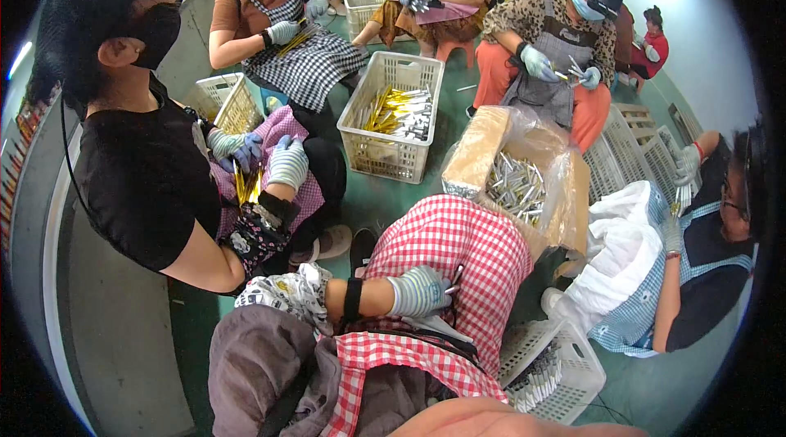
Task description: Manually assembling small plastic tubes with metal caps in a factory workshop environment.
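Note:
My left hand (419, 290), in a striped knit glove, is closed over my lap. Short silver rods (454, 279) stick out past its fingertips. My red-and-white checked apron (458, 232) is spread under the hand. My right hand does not show. Close to my right side stands a white plastic crate (585, 376) with a heap of silver rods (536, 380) in it. Ahead of my knees, an open cardboard box (473, 142) lined with clear plastic holds many loose silver rods (516, 187).
A white crate (385, 146) with yellow and silver sticks stands ahead. To my left a person in black (139, 183) holds yellow sticks (248, 185). Other gloved people sit ahead (553, 44) and at right (696, 273). A grey wall ledge (115, 339) runs along the left.

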{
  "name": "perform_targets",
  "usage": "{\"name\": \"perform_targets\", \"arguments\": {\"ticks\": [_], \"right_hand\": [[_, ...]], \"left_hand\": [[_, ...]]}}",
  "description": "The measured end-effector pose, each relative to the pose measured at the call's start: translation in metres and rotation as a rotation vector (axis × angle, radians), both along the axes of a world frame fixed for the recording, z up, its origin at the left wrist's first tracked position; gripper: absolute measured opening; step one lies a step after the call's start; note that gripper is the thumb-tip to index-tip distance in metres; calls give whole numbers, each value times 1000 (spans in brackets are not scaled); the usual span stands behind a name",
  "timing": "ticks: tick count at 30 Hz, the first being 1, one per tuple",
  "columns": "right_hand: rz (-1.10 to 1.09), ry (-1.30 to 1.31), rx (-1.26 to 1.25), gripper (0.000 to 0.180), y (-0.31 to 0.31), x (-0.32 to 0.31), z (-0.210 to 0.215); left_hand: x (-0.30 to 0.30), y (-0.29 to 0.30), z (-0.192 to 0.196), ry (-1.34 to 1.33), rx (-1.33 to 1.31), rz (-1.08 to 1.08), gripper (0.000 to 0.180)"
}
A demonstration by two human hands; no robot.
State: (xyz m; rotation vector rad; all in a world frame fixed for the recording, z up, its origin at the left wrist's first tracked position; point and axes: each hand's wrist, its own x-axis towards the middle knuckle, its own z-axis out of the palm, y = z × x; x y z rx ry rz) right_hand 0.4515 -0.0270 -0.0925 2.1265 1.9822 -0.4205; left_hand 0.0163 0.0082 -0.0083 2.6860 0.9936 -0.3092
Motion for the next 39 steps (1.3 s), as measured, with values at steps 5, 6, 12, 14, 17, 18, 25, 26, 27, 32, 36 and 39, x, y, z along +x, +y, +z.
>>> {"name": "perform_targets", "arguments": {"ticks": [5,6,12,14,17,18,25,26,27,32,36,39], "right_hand": [[-4,67,-7,32,35,-47,49],[-12,80,-16,31,40,-55,59],[-157,105,-213,27,42,-69,83],[-255,114,-342,25,8,-52,68],[-417,124,-492,23,-8,-47,65],[-230,242,-356,26,-7,-45,62],[784,569,88,26,83,-143,63],[784,575,77,26,90,-159,55],[824,580,6,26,97,-178,47],[906,417,-400,30,115,-238,31],[823,513,-404,32,119,-247,22],[948,555,-423,35,127,-239,22]], "left_hand": [[6,-8,-5,-36,31,-12,34],[9,-9,-1,-20,15,8,34],[11,26,-24,-199,-69,173,29],[0,47,-36,-325,-106,188,33],[-17,74,-19,-374,-254,299,54],[-25,68,-17,-397,-306,360,60],[-59,68,-39,-788,-542,532,39],[-63,67,-40,-839,-568,537,34],[-68,63,-41,-890,-589,554,30],[-69,56,-42,-1324,-788,690,19],[-76,54,-44,-1491,-909,803,27],[-78,54,-32,-1505,-955,876,29]]}}
